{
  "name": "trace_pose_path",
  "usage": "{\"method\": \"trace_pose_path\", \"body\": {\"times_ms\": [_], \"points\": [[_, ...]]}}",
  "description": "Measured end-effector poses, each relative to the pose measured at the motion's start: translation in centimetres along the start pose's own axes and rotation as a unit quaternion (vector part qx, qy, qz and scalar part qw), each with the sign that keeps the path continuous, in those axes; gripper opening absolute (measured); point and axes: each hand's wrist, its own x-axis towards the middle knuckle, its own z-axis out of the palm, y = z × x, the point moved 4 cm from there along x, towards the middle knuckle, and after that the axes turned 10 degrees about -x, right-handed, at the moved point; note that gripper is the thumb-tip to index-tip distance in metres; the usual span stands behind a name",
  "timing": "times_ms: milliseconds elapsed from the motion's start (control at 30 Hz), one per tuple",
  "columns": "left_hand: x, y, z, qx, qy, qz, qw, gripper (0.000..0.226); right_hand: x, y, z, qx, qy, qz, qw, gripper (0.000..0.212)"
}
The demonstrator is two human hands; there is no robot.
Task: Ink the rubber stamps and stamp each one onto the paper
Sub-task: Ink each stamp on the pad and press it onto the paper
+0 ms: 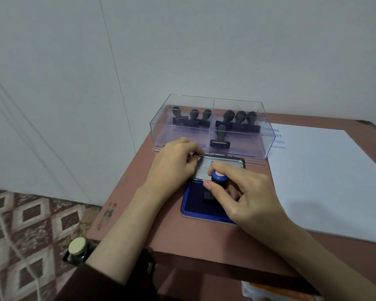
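Note:
An open ink pad [195,205] with a dark blue inked surface lies on the brown table [182,233]. Its metal lid [224,162] is folded back. My right hand [245,192] grips a rubber stamp [218,178] by its round blue-topped handle and holds its base down on the pad. My left hand [175,161] holds the left edge of the lid with curled fingers. A white paper sheet [326,181] lies to the right and bears a few blue imprints [278,139] at its top left corner.
A clear plastic box [208,127] with two compartments stands behind the pad and holds several dark-handled stamps. A small bottle with a cream cap [76,247] sits at the table's near left corner. A patterned floor lies to the left, a white wall behind.

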Motion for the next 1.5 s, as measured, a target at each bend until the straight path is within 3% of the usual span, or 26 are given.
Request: {"method": "trace_pose_path", "body": {"times_ms": [500, 767, 967, 1067, 1167, 1267, 1367, 1500], "points": [[0.0, -0.1, 0.1, -0.002, 0.0, 0.005, 1.0, 0.017, 0.0, -0.2, -0.2, -0.01, 0.017, -0.024, 1.0, 0.013], [0.0, 0.0, 0.0, 0.0, -0.009, -0.005, 1.0, 0.018, 0.0, 0.2, 0.0, 0.002, -0.001, 0.004, 1.0, 0.014], [0.1, 0.4, -0.2, 0.019, -0.029, -0.023, 0.999, 0.018, 0.3, 2.0, 0.3, 0.079, -0.032, 0.134, 0.987, 0.007], [-0.1, 1.0, -0.2, 0.055, -0.026, -0.013, 0.998, 0.019, 0.6, 3.9, -0.9, 0.211, 0.001, 0.208, 0.955, 0.01], [0.1, 3.1, 0.1, 0.043, -0.021, 0.033, 0.998, 0.021, 1.0, 6.6, -3.6, 0.221, 0.043, 0.236, 0.945, 0.012], [0.5, 5.7, 1.4, 0.02, -0.072, 0.098, 0.992, 0.033, 1.0, 9.9, -6.4, 0.168, 0.077, 0.263, 0.947, 0.012], [0.9, 8.2, 3.9, -0.017, -0.17, 0.15, 0.974, 0.041, 1.0, 12.8, -8.4, 0.09, 0.097, 0.286, 0.949, 0.011], [1.0, 9.6, 7.5, -0.02, -0.28, 0.16, 0.946, 0.053, 1.7, 14.8, -9.6, 0.019, 0.105, 0.284, 0.953, 0.013]]}}
